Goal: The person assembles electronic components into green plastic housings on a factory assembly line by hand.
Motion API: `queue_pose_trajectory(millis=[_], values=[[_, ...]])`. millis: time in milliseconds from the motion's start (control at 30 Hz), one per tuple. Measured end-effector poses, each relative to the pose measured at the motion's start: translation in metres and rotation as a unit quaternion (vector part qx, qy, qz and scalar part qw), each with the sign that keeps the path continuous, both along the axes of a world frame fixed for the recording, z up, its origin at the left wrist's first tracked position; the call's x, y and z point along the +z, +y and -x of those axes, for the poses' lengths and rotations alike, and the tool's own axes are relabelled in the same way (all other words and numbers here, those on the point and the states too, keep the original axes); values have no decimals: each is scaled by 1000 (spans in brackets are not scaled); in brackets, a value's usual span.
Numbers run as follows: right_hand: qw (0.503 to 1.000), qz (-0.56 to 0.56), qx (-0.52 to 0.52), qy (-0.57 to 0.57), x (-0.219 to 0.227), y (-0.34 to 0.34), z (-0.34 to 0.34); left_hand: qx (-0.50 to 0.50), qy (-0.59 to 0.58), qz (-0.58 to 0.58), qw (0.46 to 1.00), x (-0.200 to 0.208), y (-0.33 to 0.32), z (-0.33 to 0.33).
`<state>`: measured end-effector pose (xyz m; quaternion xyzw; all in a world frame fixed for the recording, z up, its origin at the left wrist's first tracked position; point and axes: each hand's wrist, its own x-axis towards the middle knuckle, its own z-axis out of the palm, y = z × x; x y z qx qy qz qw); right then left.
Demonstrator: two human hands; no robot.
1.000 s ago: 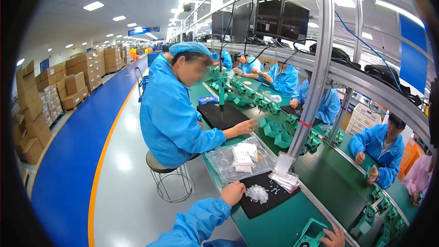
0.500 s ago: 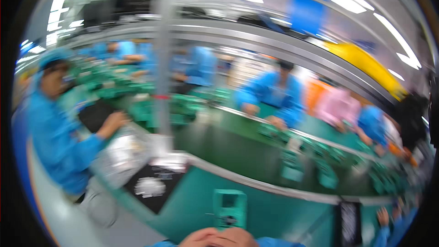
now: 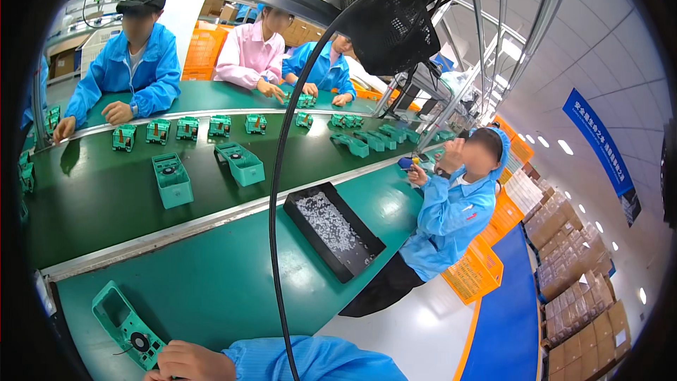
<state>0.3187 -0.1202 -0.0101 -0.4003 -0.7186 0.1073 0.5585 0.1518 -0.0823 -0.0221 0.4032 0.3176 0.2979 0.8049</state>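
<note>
My right hand [image 3: 189,361] is at the lower edge, its blue sleeve reaching off to the right. Its fingers are curled, and the frame cuts off their tips, so whatever they hold is hidden. Against these fingers, or just beyond them, lies the near end of a green plastic housing [image 3: 121,315]. This housing has a rectangular opening at its far end, a round black part [image 3: 139,341] near my hand and a thin dark wire at its side. It rests on the green worktable [image 3: 211,268]. I cannot make out my left hand.
A black tray [image 3: 367,241] of small clear pieces sits on the worktable. Beyond runs a dark green conveyor [image 3: 106,219] carrying green housings [image 3: 171,180] and small assemblies. A black cable [image 3: 275,204] hangs across my view. Co-workers sit opposite; one [image 3: 458,204] sits to the right, near orange crates [image 3: 476,271].
My view has swung to the right, bringing the black tray nearer the middle. The housing now appears at lower left. Skin of hands showed at the bottom centre before; now one hand shows farther left.
</note>
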Motion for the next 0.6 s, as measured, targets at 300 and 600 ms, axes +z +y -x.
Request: queue_pose_trajectory(millis=[300, 600], values=[[998, -6, 54, -19, -8, 16, 17, 12, 35, -97, 995, -5, 8, 24], [993, -33, 52, -102, -2, 16, 24, 52, 30, -72, 996, -6, 2, 29]])
